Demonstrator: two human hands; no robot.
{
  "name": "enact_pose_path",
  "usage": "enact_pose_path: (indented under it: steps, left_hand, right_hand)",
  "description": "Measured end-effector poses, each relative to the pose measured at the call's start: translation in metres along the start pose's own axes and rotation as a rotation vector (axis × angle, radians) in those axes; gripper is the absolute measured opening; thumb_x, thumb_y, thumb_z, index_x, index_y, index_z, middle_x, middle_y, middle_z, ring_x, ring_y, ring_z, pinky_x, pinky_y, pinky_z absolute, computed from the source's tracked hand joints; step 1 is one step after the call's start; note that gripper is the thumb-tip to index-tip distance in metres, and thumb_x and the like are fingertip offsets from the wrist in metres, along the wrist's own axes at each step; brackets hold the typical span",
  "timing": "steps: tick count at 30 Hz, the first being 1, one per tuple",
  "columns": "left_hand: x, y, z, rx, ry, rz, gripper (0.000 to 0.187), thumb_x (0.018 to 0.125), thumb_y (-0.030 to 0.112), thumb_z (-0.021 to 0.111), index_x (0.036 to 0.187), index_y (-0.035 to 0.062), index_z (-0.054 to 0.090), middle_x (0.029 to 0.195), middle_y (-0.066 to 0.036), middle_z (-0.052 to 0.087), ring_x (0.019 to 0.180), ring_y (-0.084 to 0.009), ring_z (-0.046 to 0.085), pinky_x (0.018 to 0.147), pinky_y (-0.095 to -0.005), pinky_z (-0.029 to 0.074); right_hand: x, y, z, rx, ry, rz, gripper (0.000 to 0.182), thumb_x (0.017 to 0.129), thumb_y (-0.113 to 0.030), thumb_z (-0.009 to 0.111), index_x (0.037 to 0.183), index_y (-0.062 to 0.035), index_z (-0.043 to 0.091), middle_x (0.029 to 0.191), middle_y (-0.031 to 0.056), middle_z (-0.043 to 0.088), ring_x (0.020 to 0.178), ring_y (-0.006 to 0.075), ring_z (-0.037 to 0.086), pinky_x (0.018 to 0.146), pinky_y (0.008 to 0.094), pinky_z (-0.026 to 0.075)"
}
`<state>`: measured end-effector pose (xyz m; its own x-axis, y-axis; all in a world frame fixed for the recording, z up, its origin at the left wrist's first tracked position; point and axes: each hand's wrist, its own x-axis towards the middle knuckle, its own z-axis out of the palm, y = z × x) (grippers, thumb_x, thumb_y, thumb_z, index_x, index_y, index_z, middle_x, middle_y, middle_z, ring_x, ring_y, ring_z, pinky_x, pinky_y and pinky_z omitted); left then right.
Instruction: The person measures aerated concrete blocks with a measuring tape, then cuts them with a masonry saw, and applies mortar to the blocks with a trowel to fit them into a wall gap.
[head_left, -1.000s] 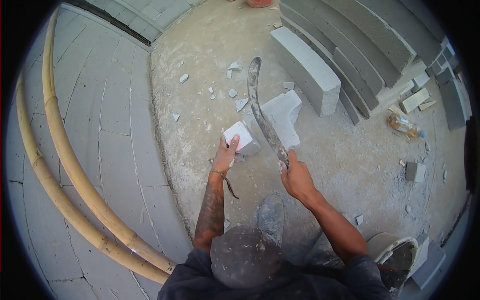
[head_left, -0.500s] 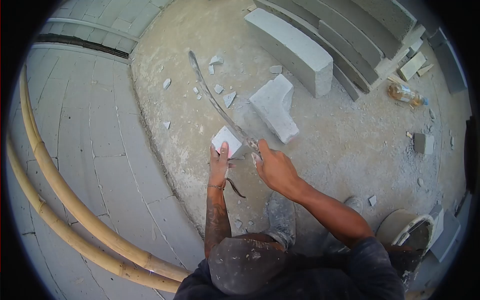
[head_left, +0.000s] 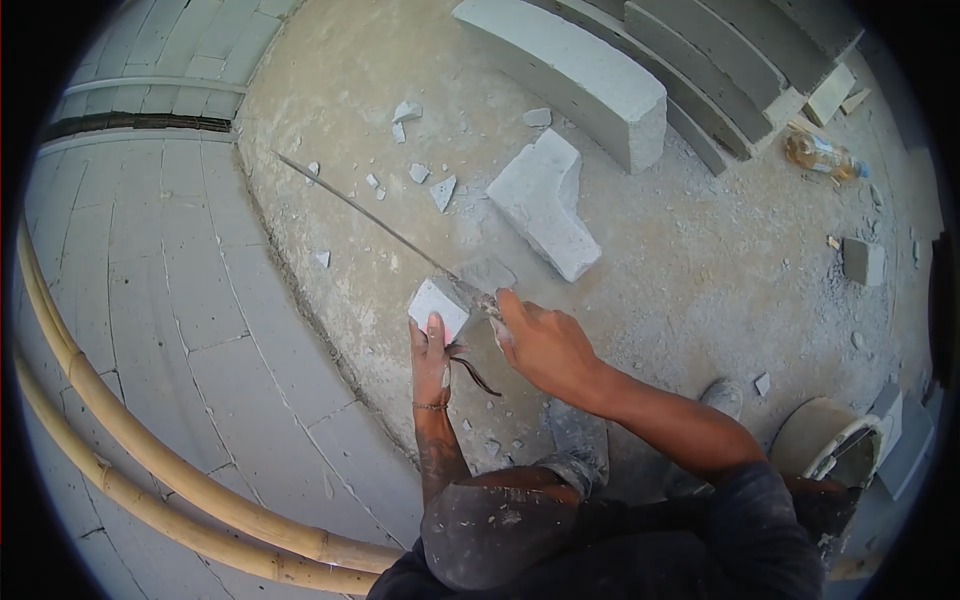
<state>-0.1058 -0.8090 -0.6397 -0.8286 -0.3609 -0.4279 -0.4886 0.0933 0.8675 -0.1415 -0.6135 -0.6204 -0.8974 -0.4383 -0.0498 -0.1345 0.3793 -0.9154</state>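
My left hand (head_left: 431, 352) grips a small whitish block piece (head_left: 438, 306), with a finger across its top face. A machete (head_left: 365, 214), long, thin and dusty, is held by its grip in my right hand (head_left: 548, 342). The blade shows nearly edge-on, overlaps the block piece's upper right edge in this view and points to the upper left. Beyond my hands lies a broken, notched light-grey block (head_left: 548, 205) on the concrete floor (head_left: 680, 290). A dark cord (head_left: 474, 376) hangs beside my left wrist.
Several block chips (head_left: 443, 192) are scattered ahead. Long concrete blocks (head_left: 575, 75) stand at the upper right, near a plastic bottle (head_left: 825, 156). A bucket (head_left: 815, 440) is at lower right. Bamboo poles (head_left: 140, 425) run along the left by the block wall (head_left: 140, 290).
The machete blade has turned from showing its curved flat side to nearly edge-on, its tip swinging left and down. My left hand still holds the block piece. The view has shifted slightly.
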Motion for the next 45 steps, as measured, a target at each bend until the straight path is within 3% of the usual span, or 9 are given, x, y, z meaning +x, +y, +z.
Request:
enact_pose_path:
  steps: [6,12,24,29,33,35,41,43,45]
  left_hand:
    - [-0.003,-0.013,-0.009,-0.071,0.038,-0.029,0.06,0.09,0.041,0.046,0.134,0.0089,0.023,0.117,-0.012,0.048,0.097,-0.024,0.056,0.064,-0.0309,0.051]
    - [-0.006,-0.014,-0.011,-0.023,-0.089,0.053,0.053,0.092,0.033,0.045,0.133,0.0079,0.024,0.116,-0.011,0.047,0.098,-0.0225,0.053,0.067,-0.0326,0.052]
    - [-0.001,-0.005,0.006,0.013,-0.049,0.1,0.059,0.091,0.032,0.045,0.138,0.0072,0.018,0.12,-0.011,0.045,0.099,-0.0193,0.052,0.067,-0.0301,0.052]
    - [0.01,0.0,0.007,0.014,-0.06,0.066,0.054,0.091,0.032,0.046,0.134,0.0064,0.025,0.119,-0.01,0.046,0.1,-0.0187,0.052,0.065,-0.0297,0.052]
    - [0.001,-0.003,0.014,-0.009,-0.033,0.104,0.057,0.09,0.034,0.048,0.132,0.0025,0.025,0.117,-0.012,0.046,0.099,-0.0197,0.052,0.066,-0.0295,0.052]
    - [-0.007,-0.007,0.01,-0.021,-0.026,0.121,0.062,0.089,0.036,0.049,0.133,-0.0009,0.024,0.116,-0.014,0.046,0.099,-0.0207,0.052,0.066,-0.0289,0.052]
    - [0.006,-0.005,0.008,-0.036,0.04,0.096,0.059,0.09,0.035,0.048,0.132,0.0,0.026,0.117,-0.014,0.046,0.097,-0.0207,0.052,0.066,-0.0284,0.053]
    - [0.0,-0.008,0.001,-0.08,-0.003,0.045,0.055,0.09,0.035,0.047,0.133,0.0072,0.026,0.117,-0.01,0.046,0.1,-0.0204,0.051,0.065,-0.0308,0.053]
    - [-0.001,-0.007,0.004,-0.072,0.01,0.061,0.058,0.09,0.036,0.048,0.131,0.0021,0.027,0.116,-0.012,0.046,0.098,-0.0204,0.052,0.064,-0.0296,0.053]
  right_hand:
    - [0.006,0.052,0.025,-0.082,-0.174,0.268,0.02,0.08,-0.008,0.048,0.097,-0.001,0.041,0.069,0.0238,0.058,0.066,0.0414,0.059,0.059,0.0486,0.046]
    - [-0.001,-0.005,0.003,-0.11,-0.249,-0.054,0.03,0.079,-0.012,0.054,0.104,-0.0013,0.04,0.075,0.0229,0.059,0.066,0.0425,0.057,0.058,0.049,0.045]
    - [0.007,-0.009,-0.015,0.121,0.233,0.079,0.035,0.078,-0.009,0.057,0.106,0.002,0.039,0.071,0.0249,0.057,0.066,0.0434,0.056,0.057,0.0481,0.045]
    - [0.001,0.042,0.025,-0.101,-0.116,0.173,0.036,0.079,-0.005,0.055,0.107,0.0053,0.036,0.07,0.0259,0.056,0.065,0.0443,0.055,0.055,0.0495,0.041]
    - [0.01,0.014,0.002,-0.077,-0.098,0.171,0.038,0.079,-0.008,0.055,0.109,0.0057,0.036,0.071,0.0252,0.057,0.066,0.0434,0.056,0.056,0.0493,0.042]
    - [0.006,-0.002,-0.004,0.06,0.097,0.06,0.03,0.081,-0.015,0.051,0.105,-0.0001,0.039,0.072,0.0253,0.058,0.07,0.0451,0.056,0.063,0.0513,0.044]
    - [0.003,0.068,0.028,-0.172,-0.146,0.306,0.027,0.082,-0.014,0.052,0.101,0.001,0.04,0.072,0.0252,0.058,0.068,0.044,0.056,0.06,0.0492,0.044]
    - [0.008,0.061,0.017,-0.121,-0.113,0.278,0.032,0.081,-0.011,0.053,0.106,0.0033,0.038,0.07,0.0256,0.057,0.067,0.0443,0.056,0.059,0.0492,0.044]
    - [0.013,0.038,0.006,-0.052,-0.099,0.257,0.038,0.08,-0.007,0.053,0.111,0.0057,0.037,0.068,0.0259,0.056,0.067,0.0446,0.056,0.057,0.0492,0.043]
